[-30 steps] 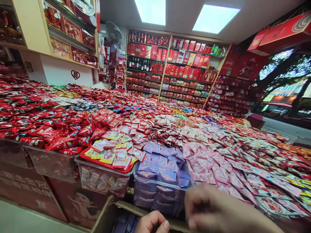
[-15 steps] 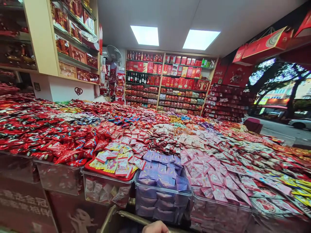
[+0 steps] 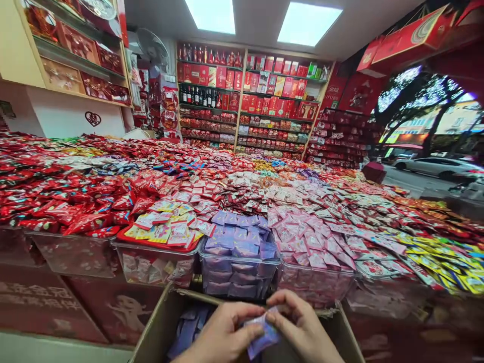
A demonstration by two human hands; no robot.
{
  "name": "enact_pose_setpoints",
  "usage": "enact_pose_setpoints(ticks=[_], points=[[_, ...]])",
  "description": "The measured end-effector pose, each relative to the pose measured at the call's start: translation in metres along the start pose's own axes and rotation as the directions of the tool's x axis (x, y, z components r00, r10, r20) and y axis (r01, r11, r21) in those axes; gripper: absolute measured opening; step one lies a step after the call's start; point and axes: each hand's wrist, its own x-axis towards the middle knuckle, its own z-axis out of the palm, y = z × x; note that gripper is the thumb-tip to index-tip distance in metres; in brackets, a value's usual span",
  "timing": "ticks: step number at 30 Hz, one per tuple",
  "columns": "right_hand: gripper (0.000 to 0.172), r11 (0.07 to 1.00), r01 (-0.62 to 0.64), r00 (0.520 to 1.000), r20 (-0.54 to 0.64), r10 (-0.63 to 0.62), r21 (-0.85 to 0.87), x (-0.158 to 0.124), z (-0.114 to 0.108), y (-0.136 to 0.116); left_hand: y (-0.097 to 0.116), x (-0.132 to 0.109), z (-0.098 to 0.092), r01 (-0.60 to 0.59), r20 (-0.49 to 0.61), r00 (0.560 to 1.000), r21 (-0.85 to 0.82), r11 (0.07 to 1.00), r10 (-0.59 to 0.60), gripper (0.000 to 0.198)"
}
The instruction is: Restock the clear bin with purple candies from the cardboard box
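Observation:
Both my hands are over an open cardboard box (image 3: pixel 151 322) at the bottom of the view. My left hand (image 3: pixel 227 327) pinches a small purple candy packet (image 3: pixel 264 335) by its left side. On the packet's right side, the fingers of my right hand (image 3: pixel 298 325) are closed too. More purple packets (image 3: pixel 189 325) lie in the left part of the box; my arms hide much of the rest. Just beyond the box stands a clear plastic bin (image 3: pixel 238 275) heaped with neatly layered purple packets.
Beside the purple bin are a bin of pink packets (image 3: pixel 313 239) and a red-lidded bin of yellow and pink packets (image 3: pixel 162 229). Red packets (image 3: pixel 91 206) are piled at left, yellow ones (image 3: pixel 446 259) at right. Shelves (image 3: pixel 242 101) line the back wall; a street lies beyond.
The view has tipped downward, showing more of the box. Both hands are now in view with a purple packet between them; before, only part of one hand showed at the bottom edge.

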Motion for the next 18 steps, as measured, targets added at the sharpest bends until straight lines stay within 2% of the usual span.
enact_pose_setpoints(ticks=[3, 5, 9, 13, 18], points=[[0.022, 0.969, -0.062, 0.989, -0.118, 0.092, 0.237, 0.007, 0.007, -0.007, 0.003, 0.001, 0.001, 0.028, -0.145, 0.988, -0.172, 0.985, -0.053, 0.029], [0.024, 0.953, -0.066, 0.980, -0.162, 0.118, 0.294, 0.008, 0.011, -0.008, 0.000, 0.003, 0.000, 0.017, -0.191, 0.980, -0.238, 0.971, -0.064, 0.029], [0.029, 0.931, -0.096, 0.975, -0.156, 0.160, 0.352, 0.007, 0.009, -0.003, -0.001, 0.007, -0.001, 0.022, -0.233, 0.967, -0.317, 0.948, -0.100, 0.031], [0.027, 0.928, -0.109, 0.968, -0.176, 0.181, 0.355, 0.005, 0.003, 0.003, 0.003, 0.008, 0.002, 0.067, -0.202, 0.967, -0.381, 0.922, -0.154, 0.037], [0.022, 0.939, -0.053, 0.965, -0.224, 0.136, 0.341, 0.003, 0.004, 0.009, -0.001, 0.009, 0.005, 0.120, -0.098, 0.981, -0.378, 0.918, -0.169, 0.045]])
